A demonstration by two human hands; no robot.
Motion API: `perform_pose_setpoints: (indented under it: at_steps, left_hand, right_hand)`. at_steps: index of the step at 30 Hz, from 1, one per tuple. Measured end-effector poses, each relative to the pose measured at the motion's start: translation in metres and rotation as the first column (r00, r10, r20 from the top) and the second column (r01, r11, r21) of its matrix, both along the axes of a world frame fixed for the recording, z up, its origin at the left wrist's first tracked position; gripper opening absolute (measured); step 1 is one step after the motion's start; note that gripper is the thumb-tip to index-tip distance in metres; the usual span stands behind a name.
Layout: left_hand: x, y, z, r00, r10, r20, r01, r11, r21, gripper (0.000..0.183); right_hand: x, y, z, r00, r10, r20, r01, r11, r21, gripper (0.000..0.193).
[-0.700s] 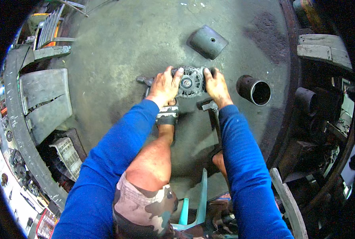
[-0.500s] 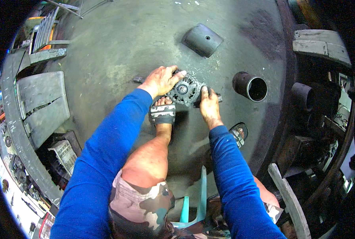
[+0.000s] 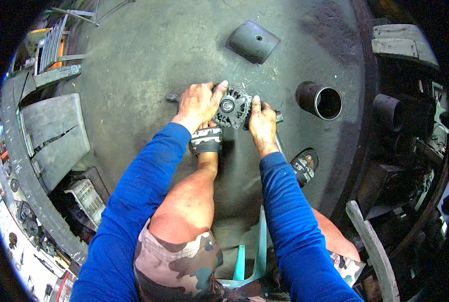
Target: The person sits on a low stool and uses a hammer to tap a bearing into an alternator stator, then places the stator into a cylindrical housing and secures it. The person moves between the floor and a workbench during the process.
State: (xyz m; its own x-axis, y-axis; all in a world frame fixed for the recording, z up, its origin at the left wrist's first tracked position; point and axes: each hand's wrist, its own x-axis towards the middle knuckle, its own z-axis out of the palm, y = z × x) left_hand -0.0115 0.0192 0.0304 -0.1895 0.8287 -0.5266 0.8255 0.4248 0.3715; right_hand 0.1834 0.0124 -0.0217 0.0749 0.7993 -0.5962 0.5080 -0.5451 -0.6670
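Gray-green floor [image 3: 134, 75], stained, darker toward right, fills most of frame; black fisheye rim cuts off corners, crowded small stuff lower left too distorted to sort. Blue sleeves [image 3: 134, 201] run off lower edge. Bent gray panel [image 3: 58, 146] at left; pale bar [image 3: 373, 251] lower right; teal frame piece [image 3: 260, 241] bottom center, partly hidden by shorts and right sleeve. Gray cylinder [image 3: 254, 43] on its side upper center, dark open-ended tube [image 3: 307, 98] right of center. Left hand [image 3: 197, 104] and right hand [image 3: 263, 125] pinch opposite edges of a round metal part [image 3: 227, 105], mid-frame, thumbs on top, other fingertips hidden; can't tell if it touches the floor. Sandals [image 3: 206, 140] below, strap markings unreadable. Metal tool [image 3: 279, 117] beside right hand, mostly covered. Small dark piece [image 3: 172, 97] left of left hand, rest hidden.
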Motion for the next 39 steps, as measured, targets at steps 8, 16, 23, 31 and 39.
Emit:
perform_pose_setpoints:
  at_steps: [8, 16, 23, 31, 39]
  left_hand:
    - [-0.005, -0.005, -0.003, 0.999, 0.023, 0.034, -0.025, 0.998, 0.063, 0.065]
    - [0.003, -0.001, 0.001, 0.995, -0.084, -0.052, 0.087, 0.995, 0.052, 0.066]
    - [-0.001, -0.001, -0.004, 0.995, -0.1, -0.002, 0.1, 0.994, 0.042, 0.069]
    - [0.0, 0.0, -0.002, 0.998, -0.064, 0.022, 0.064, 0.998, 0.005, 0.071]
    - [-0.002, 0.004, -0.003, 0.998, -0.048, 0.036, 0.048, 0.999, 0.011, 0.067]
  right_hand:
    - [-0.005, -0.005, 0.015, 0.996, 0.038, 0.076, -0.047, 0.991, 0.123, 0.066]
    - [0.0, -0.015, -0.005, 0.997, 0.034, 0.075, -0.044, 0.991, 0.129, 0.066]
    - [0.01, -0.01, -0.006, 0.98, 0.183, 0.082, -0.189, 0.979, 0.072, 0.071]
    - [0.021, 0.009, 0.017, 0.99, 0.081, 0.111, -0.08, 0.997, -0.011, 0.076]
    - [-0.003, 0.013, 0.004, 0.995, 0.098, -0.036, -0.1, 0.992, -0.077, 0.078]
